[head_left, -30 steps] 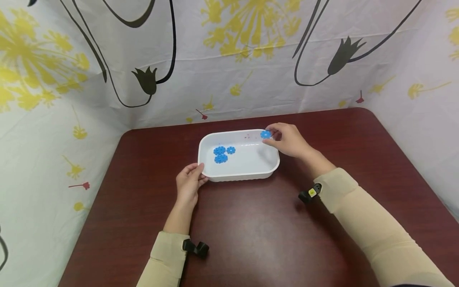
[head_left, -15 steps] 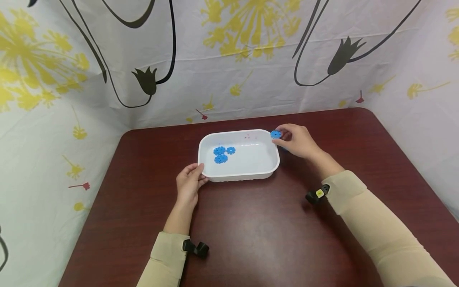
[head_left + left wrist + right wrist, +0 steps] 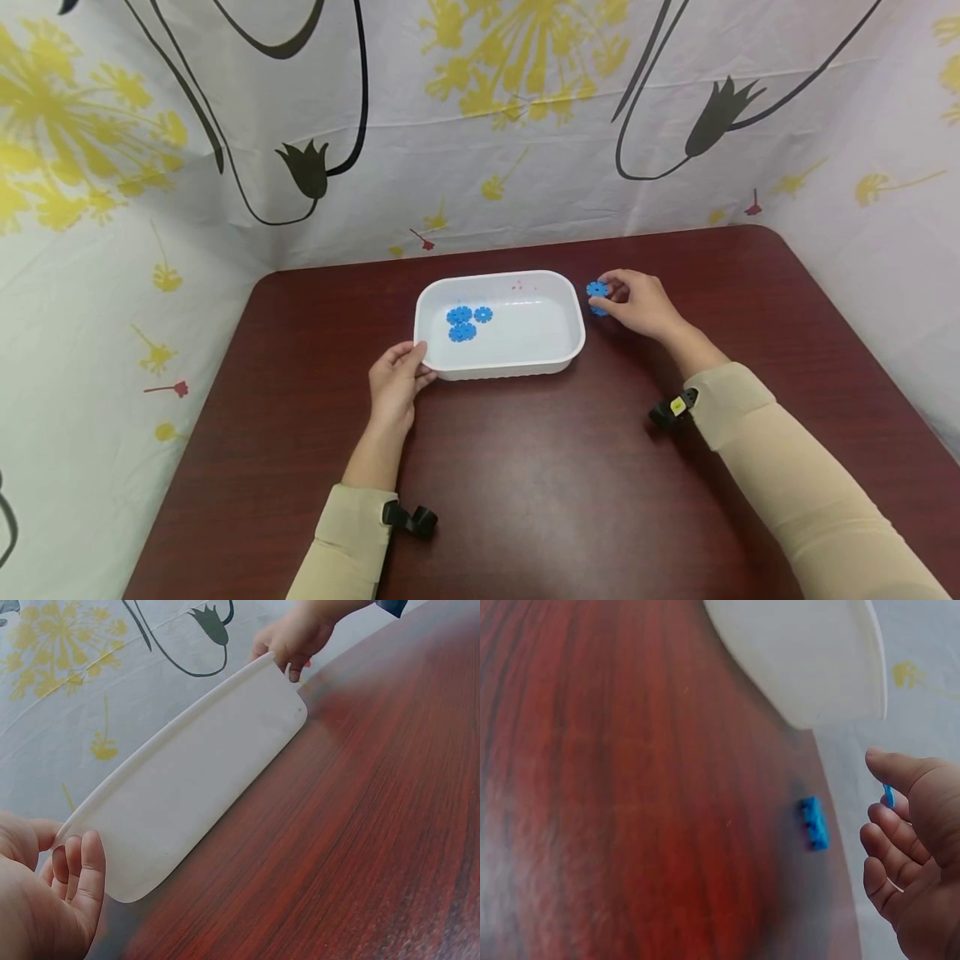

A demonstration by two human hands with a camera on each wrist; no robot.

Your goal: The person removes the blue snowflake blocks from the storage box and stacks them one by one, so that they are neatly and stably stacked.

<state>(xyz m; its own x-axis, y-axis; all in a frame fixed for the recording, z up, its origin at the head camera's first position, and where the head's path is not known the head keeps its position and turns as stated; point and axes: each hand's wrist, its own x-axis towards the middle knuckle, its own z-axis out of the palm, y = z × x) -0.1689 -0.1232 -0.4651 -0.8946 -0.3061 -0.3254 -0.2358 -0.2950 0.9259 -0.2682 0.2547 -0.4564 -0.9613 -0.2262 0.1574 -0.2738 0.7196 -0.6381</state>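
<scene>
My left hand [image 3: 392, 385] grips the left front corner of a white tray [image 3: 517, 363], thumb over the rim. Inside the tray, toward its left end, lie several blue snowflake discs [image 3: 462, 332]. Just past the tray's right side, my right hand [image 3: 639, 305] pinches one blue snowflake disc [image 3: 597, 288] between thumb and forefinger. Below that disc, a small stack of blue discs [image 3: 814, 823] lies on the table, apart from the hand in the right wrist view. The held disc [image 3: 888, 796] is mostly hidden by the fingers there.
The dark red wooden table [image 3: 517, 483] carries the tray near its far edge. White cloth [image 3: 480, 192] with yellow and grey flower prints hangs behind and at both sides. A black wrist camera [image 3: 409, 520] sits on the left sleeve.
My right hand has carried the blue disc from above the tray's far right corner, rightward and down beside the tray over the stack. The left hand and tray have stayed still.
</scene>
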